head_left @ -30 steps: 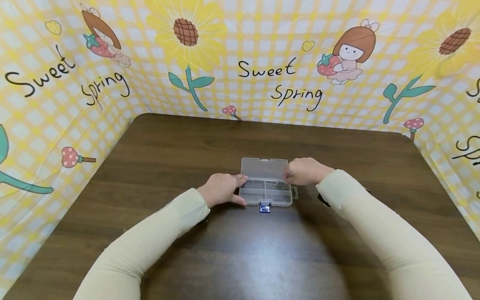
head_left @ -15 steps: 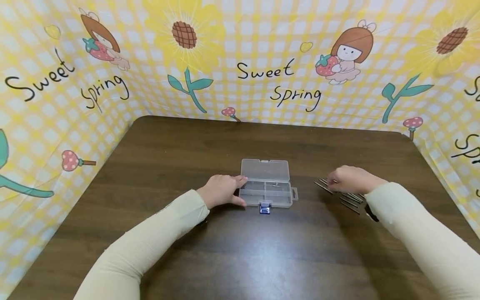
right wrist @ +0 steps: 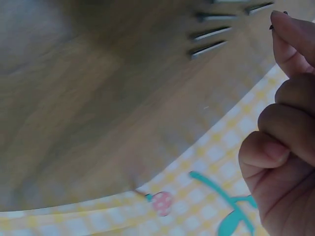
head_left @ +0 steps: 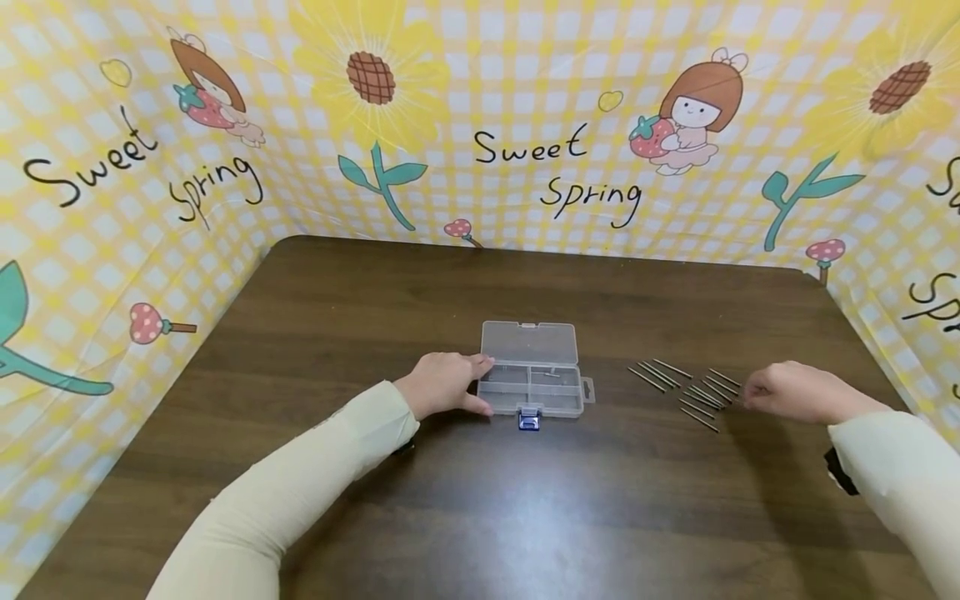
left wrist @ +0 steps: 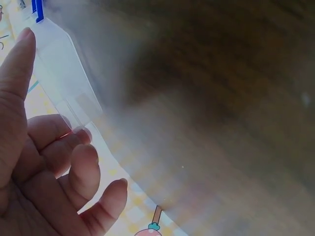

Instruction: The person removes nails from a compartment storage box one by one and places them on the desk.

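Note:
My left hand [head_left: 444, 384] holds the left end of a clear plastic compartment box [head_left: 555, 402], its thumb at the front corner and fingers towards the back. The lid [head_left: 528, 342] lies raised backwards, and a blue latch [head_left: 529, 419] hangs down in front. A few small metal pieces [head_left: 551, 373] show in the back compartments. Right of the scattered nails, my right hand [head_left: 798, 392] pinches a thin nail [right wrist: 271, 27] between thumb and index finger, mostly hidden with only dark ends showing. Several slim metal nails [right wrist: 209, 49] lie on the table beside it.
The brown wood-grain table [head_left: 420, 508] runs back to a yellow checked cloth [head_left: 420, 200] that stands up behind and at both sides. A hanging tab [head_left: 589, 390] sticks out from the box's right end, towards the nails.
My right hand has moved from the box's back right compartment rightwards, over the nails to their far right side. The left hand stays at the box.

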`<state>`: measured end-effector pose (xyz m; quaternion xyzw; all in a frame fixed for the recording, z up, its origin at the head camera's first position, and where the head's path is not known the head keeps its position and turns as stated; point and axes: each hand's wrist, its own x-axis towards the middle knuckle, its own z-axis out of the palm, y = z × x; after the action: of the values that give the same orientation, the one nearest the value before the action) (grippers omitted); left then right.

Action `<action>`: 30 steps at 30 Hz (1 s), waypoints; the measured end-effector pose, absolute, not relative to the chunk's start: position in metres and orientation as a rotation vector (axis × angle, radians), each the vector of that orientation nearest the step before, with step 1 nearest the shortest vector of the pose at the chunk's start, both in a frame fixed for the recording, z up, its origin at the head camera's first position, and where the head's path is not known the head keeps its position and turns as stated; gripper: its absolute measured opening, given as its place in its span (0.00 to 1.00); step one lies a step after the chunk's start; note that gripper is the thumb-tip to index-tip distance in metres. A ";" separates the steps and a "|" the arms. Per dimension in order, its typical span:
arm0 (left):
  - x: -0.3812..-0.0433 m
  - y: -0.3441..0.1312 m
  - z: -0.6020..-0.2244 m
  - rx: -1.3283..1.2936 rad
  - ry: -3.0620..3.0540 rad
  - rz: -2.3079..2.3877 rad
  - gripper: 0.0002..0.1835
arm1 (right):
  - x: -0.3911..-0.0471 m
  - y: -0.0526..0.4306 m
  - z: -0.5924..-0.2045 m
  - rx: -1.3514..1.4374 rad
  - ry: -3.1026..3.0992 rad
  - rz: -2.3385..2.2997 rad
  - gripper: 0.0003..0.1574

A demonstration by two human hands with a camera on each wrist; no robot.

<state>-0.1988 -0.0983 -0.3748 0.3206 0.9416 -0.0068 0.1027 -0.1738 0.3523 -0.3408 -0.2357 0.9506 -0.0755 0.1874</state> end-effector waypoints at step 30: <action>-0.198 -0.101 -0.374 0.913 2.754 0.018 0.43 | -0.159 0.365 -0.380 -0.581 2.696 -0.253 0.06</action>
<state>-0.1975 -0.1010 -0.3736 0.3124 0.9423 0.0061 0.1200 -0.1592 0.3654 -0.3797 -0.2061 0.9566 -0.0899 0.1852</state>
